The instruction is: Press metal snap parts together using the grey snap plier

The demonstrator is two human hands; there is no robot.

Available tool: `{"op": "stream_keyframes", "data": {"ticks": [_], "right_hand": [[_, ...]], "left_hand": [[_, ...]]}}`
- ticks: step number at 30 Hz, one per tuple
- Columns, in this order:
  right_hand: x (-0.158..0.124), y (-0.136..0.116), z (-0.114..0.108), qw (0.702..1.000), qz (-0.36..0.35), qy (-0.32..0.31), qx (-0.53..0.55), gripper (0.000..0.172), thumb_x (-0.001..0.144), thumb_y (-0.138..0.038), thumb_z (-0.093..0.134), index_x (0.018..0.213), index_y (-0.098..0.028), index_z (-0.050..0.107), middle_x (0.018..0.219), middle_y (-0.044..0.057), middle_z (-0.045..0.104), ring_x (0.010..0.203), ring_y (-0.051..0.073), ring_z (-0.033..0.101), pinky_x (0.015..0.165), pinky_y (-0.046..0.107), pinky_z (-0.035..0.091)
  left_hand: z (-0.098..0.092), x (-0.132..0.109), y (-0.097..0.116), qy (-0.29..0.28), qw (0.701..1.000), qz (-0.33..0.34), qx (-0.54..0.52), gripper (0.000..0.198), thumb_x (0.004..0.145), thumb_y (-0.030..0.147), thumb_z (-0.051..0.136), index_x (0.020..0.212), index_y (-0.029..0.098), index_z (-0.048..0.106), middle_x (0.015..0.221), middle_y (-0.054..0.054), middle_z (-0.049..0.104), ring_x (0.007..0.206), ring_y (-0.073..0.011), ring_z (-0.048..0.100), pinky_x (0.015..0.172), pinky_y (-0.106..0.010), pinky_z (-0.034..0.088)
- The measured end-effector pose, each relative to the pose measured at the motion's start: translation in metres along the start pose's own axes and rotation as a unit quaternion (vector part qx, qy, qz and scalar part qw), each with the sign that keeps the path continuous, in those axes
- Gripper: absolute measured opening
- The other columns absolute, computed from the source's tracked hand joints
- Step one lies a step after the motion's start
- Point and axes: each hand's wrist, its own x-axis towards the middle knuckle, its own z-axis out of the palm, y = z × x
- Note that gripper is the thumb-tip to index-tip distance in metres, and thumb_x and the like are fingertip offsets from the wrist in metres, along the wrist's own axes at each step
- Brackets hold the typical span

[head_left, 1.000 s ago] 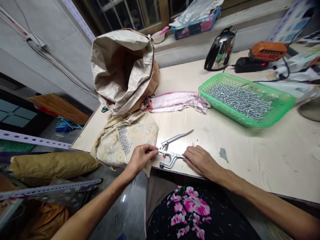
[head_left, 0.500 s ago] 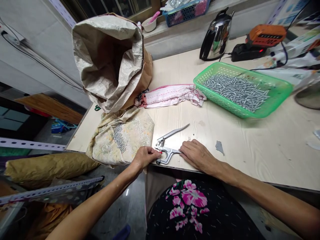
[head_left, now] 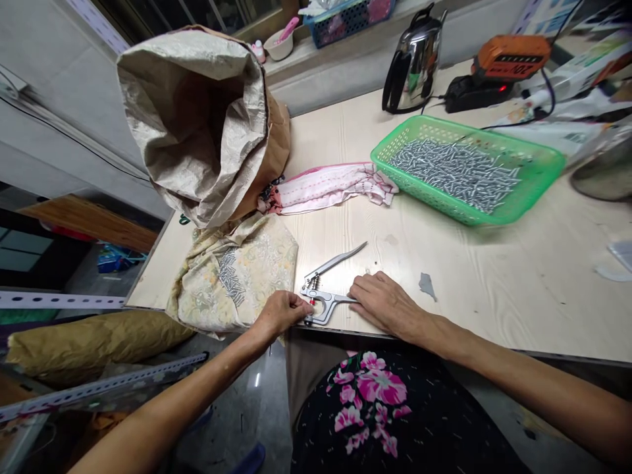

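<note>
Silver snap-fastener pliers [head_left: 330, 303] lie at the table's front edge, their handles spread apart. My right hand [head_left: 385, 301] rests on the table, its fingers closed around the end of the lower handle. At the jaw's red part, my left hand [head_left: 281, 311] has thumb and fingers pinched together. Whatever it holds there is hidden or too small to name. Left of the pliers, a pile of small metal pins or screws [head_left: 231, 276] lies on a yellow floral cloth [head_left: 269, 260].
A green basket [head_left: 536, 187] of similar metal pieces stands at right. Behind the cloth is an open paper sack [head_left: 276, 145], with a pink-and-white cloth [head_left: 330, 187] beside it. A kettle [head_left: 415, 62] and an orange battery on a charger [head_left: 511, 59] stand at the back.
The view has shifted slightly, so the table things appear a little further left. Both hands keep nearly the same places at the pliers, whose handles stay spread.
</note>
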Motion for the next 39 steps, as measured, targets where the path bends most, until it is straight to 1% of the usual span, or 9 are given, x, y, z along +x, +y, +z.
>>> {"op": "stream_keyframes", "data": {"ticks": [4,9,17,20,23,28,31,36,39], "right_hand": [[0.006,0.013,-0.012,0.999,0.031,-0.026,0.0,0.074,0.08,-0.058,0.065,0.135,-0.015,0.041,0.146,0.021,0.038,0.13,0.036,0.037,0.102,0.052,0.032],[0.021,0.028,-0.018,0.995,0.032,-0.096,-0.016,0.108,0.064,-0.072,0.069,0.144,-0.01,0.031,0.149,0.026,0.031,0.139,0.043,0.021,0.109,0.063,0.019],[0.027,0.017,-0.026,0.996,0.04,-0.076,-0.03,0.071,0.075,-0.05,0.07,0.13,-0.013,0.045,0.119,0.016,0.056,0.106,0.032,0.048,0.099,0.056,0.034],[0.026,0.011,-0.027,0.996,0.043,-0.072,-0.02,0.053,0.078,-0.043,0.071,0.119,-0.015,0.051,0.108,0.012,0.057,0.098,0.028,0.049,0.088,0.045,0.041],[0.025,0.005,-0.031,0.996,0.054,-0.075,0.006,0.041,0.08,-0.035,0.07,0.113,-0.017,0.053,0.107,0.011,0.056,0.096,0.026,0.049,0.081,0.039,0.043],[0.023,0.001,-0.039,0.991,0.078,-0.098,0.035,0.062,0.073,-0.04,0.077,0.121,-0.015,0.048,0.108,0.012,0.055,0.097,0.027,0.049,0.082,0.039,0.045],[0.018,0.001,-0.041,0.991,0.095,-0.092,0.012,0.055,0.075,-0.042,0.074,0.117,-0.016,0.051,0.107,0.012,0.055,0.095,0.027,0.049,0.079,0.039,0.046],[0.012,-0.001,-0.03,0.995,0.067,-0.064,-0.021,0.012,0.09,-0.026,0.057,0.097,-0.016,0.058,0.095,0.01,0.058,0.086,0.023,0.051,0.074,0.035,0.043],[0.011,-0.003,-0.017,0.997,0.059,-0.041,-0.021,0.017,0.096,-0.021,0.045,0.084,-0.018,0.057,0.085,0.007,0.058,0.08,0.02,0.052,0.072,0.034,0.042]], "left_hand": [[0.0,-0.005,0.003,0.003,1.0,-0.005,0.0,0.049,0.059,0.061,0.061,0.058,0.013,0.064,0.051,0.003,0.044,0.053,-0.0101,0.036,0.051,-0.024,0.023],[0.001,-0.005,0.002,0.007,1.0,-0.009,0.007,0.047,0.06,0.06,0.062,0.056,0.013,0.062,0.05,0.004,0.042,0.052,-0.0099,0.035,0.052,-0.024,0.023],[0.001,-0.002,-0.011,-0.003,1.0,0.006,0.027,0.039,0.073,0.05,0.061,0.062,0.013,0.065,0.051,0.002,0.048,0.052,-0.0118,0.043,0.051,-0.024,0.03],[0.002,-0.011,-0.004,0.094,0.987,0.074,0.109,0.035,0.082,0.045,0.058,0.074,0.013,0.068,0.067,-0.003,0.06,0.066,-0.0173,0.055,0.062,-0.028,0.041],[0.008,-0.015,0.011,0.204,0.93,0.226,0.204,0.037,0.084,0.04,0.064,0.109,0.014,0.063,0.106,-0.011,0.064,0.1,-0.0254,0.057,0.086,-0.037,0.047],[0.017,0.004,0.04,0.087,0.854,0.398,0.323,0.066,0.078,0.03,0.073,0.135,0.017,0.041,0.138,-0.014,0.048,0.127,-0.0298,0.043,0.104,-0.045,0.041],[0.016,0.014,0.052,0.049,0.85,0.389,0.353,0.059,0.082,0.026,0.068,0.133,0.014,0.04,0.128,-0.014,0.053,0.116,-0.0285,0.049,0.097,-0.044,0.046],[0.018,0.018,0.057,0.042,0.858,0.372,0.351,0.035,0.086,0.025,0.061,0.118,0.012,0.053,0.111,-0.012,0.058,0.104,-0.0262,0.051,0.089,-0.041,0.048],[0.024,0.018,0.056,0.056,0.864,0.367,0.34,0.016,0.091,0.023,0.054,0.103,0.015,0.06,0.101,-0.009,0.06,0.098,-0.0239,0.053,0.087,-0.039,0.049]]}}
